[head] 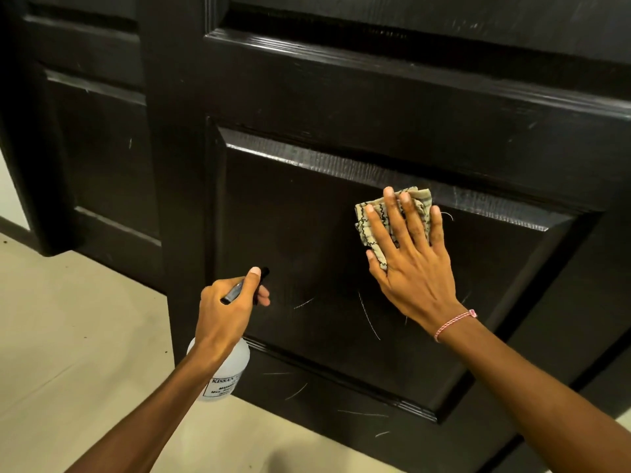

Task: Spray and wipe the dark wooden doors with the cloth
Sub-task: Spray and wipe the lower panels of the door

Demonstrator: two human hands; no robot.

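Lowest in the frame, we see two bare forearms reaching up from the bottom edge. At lower centre-left, our left hand (227, 312) curls tightly round the neck of a spray bottle (227, 373). Its body is translucent white plastic, rounded, with a printed label. The thumb lies along the top of the black spray head and a finger hooks in front at the trigger, the nozzle pointing at the door.

To the right of centre, our right hand (413, 268) lies flat with fingers straight and spread, pressing a folded cloth (372, 213) against the door. The cloth is a soft beige weave with wavy black stripes and a loose thread at its edge. A pink-and-white braided bracelet (454, 323) circles that wrist.

The cloth sits near the upper edge of the raised panel on the nearer dark wooden door (307, 216). The wood is almost black, glossy, with visible grain on the bevelled moulding. Thin pale scratches (368, 314) curve across the panel below the hands.

Further off, at upper left, we see the second dark door (102, 148), panelled alike. A smooth pale floor (68, 336) fills the lower left.
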